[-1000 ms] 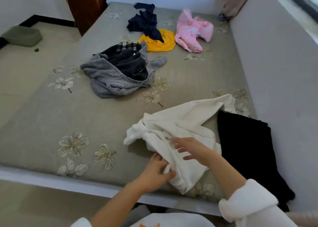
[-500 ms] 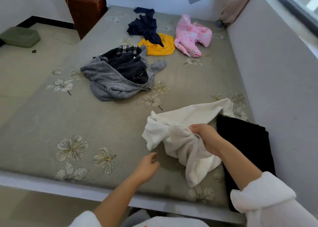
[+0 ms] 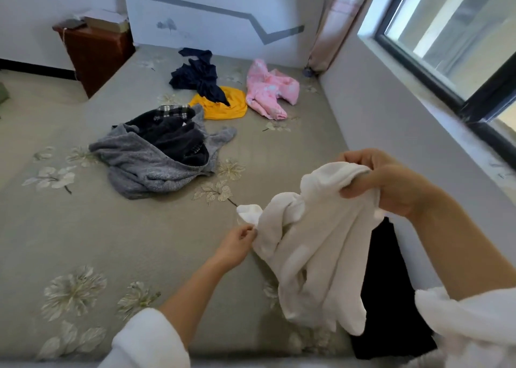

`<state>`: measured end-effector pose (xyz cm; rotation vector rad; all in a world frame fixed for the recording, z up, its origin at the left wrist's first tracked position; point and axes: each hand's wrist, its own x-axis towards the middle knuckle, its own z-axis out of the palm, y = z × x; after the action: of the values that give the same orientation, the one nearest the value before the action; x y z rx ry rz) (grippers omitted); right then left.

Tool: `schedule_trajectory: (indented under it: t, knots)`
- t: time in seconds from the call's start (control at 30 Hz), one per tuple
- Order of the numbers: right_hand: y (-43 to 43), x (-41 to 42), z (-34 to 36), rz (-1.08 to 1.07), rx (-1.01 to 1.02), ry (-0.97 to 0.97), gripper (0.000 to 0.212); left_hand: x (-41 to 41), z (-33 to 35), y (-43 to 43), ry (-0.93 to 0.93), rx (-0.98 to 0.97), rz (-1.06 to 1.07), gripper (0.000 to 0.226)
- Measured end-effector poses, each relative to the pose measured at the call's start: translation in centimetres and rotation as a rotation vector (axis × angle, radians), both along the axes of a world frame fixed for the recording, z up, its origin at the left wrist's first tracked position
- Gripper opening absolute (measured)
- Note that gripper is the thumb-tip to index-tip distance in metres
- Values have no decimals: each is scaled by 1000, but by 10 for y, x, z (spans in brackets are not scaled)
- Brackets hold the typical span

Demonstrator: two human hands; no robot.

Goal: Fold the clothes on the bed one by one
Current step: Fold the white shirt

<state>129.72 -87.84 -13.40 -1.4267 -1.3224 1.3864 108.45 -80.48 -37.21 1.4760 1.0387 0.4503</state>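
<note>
Over on the left, a dark garment (image 3: 167,137) sits half swallowed inside a crumpled grey sweater (image 3: 145,169), so its shape cannot be made out. Further back, a navy garment (image 3: 198,74) lies across a yellow one (image 3: 226,108), covering part of it. Down at the right, a black garment (image 3: 388,298) is largely screened by the white cloth hanging in front of it and cut off near the frame's bottom.

Now the white garment (image 3: 315,256): thick, soft-looking, bunched and twisted, held up over the near right of the bed. The left hand (image 3: 237,244) pinches a low edge of it between thumb and fingertips. The right hand (image 3: 391,183) is higher and grips the gathered top, fingers curled into the cloth. The rest droops in heavy folds, with a cuff-like end poking out to the left.

The bed (image 3: 125,242) wears a grey-green cover with pale flower prints. A reddish-brown cabinet (image 3: 95,52) stands beside its far left corner. A pink garment (image 3: 268,91) lies towards the far right, a curtain (image 3: 329,18) hangs in the corner, and a dark-framed window (image 3: 458,32) runs along the right wall.
</note>
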Motion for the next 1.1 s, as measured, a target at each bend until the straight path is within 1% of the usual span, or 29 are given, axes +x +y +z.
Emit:
schedule_trajectory:
  t: [0.03, 0.07, 0.13, 0.2, 0.23, 0.27, 0.3, 0.33, 0.37, 0.43, 0.47, 0.53, 0.57, 0.6, 0.63, 0.7, 0.8, 0.83, 0.9, 0.93, 0.97, 1.03, 1.07, 1.1]
  knots:
    - [-2, 7, 7, -44, 25, 6, 22, -3, 9, 5, -9, -24, 18, 23]
    - [-4, 16, 12, -82, 50, 16, 22, -7, 20, 13, -50, -92, 72, 27]
    - [-9, 32, 20, -149, 101, 48, 27, -21, 45, 34, -257, -246, 299, 27]
    - [-16, 44, 25, -193, 170, 106, 37, -40, 65, 60, -484, -369, 552, 22]
    - [-19, 49, 26, -200, 212, 156, 36, -50, 75, 70, -598, -409, 624, 19]
    - [-21, 54, 26, -195, 253, 215, 32, -56, 79, 78, -704, -434, 662, 19]
    - [-21, 56, 25, -180, 283, 287, 27, -60, 77, 85, -759, -437, 680, 20]
    - [-21, 57, 24, -167, 298, 352, 22, -60, 75, 87, -763, -437, 677, 20]
    - [-20, 57, 22, -173, 303, 391, 20, -58, 72, 86, -696, -403, 662, 18]
    - [-16, 53, 17, -249, 295, 366, 25, -49, 59, 68, -391, -208, 557, 13]
    - [-13, 49, 14, -282, 287, 336, 29, -43, 46, 55, -237, -112, 447, 25]
    - [-6, 41, 10, -303, 273, 306, 34, -30, 23, 14, -31, -53, 84, 63]
    - [-3, 37, 8, -298, 266, 304, 36, -23, 13, -6, 46, -41, -98, 76]
    - [0, 33, 7, -283, 259, 301, 37, -14, 3, -23, 97, -15, -223, 85]
    - [3, 29, 6, -263, 252, 295, 37, -4, -4, -35, 123, 23, -268, 90]
    - [10, 23, 7, -223, 238, 288, 36, 15, -15, -40, 144, 125, -193, 89]
    - [12, 22, 10, -206, 246, 274, 34, 35, -7, -25, 224, 247, -80, 62]
    - [11, 24, 12, -219, 248, 268, 33, 36, 0, -21, 212, 239, -37, 55]
    - [7, 34, 16, -265, 227, 220, 26, 32, 13, -7, 108, 107, 99, 41]
    - [5, 41, 16, -298, 207, 164, 22, 27, 20, 2, 69, 40, 179, 34]
    - [2, 48, 15, -340, 172, 93, 20, 21, 29, 12, 36, 16, 244, 32]
    - [-5, 60, 11, -390, 91, -48, 12, 9, 53, 32, -25, 103, 288, 33]
    - [-8, 67, 9, -384, 43, -110, 14, 4, 71, 43, -53, 168, 283, 32]
    - [-12, 73, 8, -352, -24, -179, 21, 0, 90, 52, -74, 221, 271, 31]
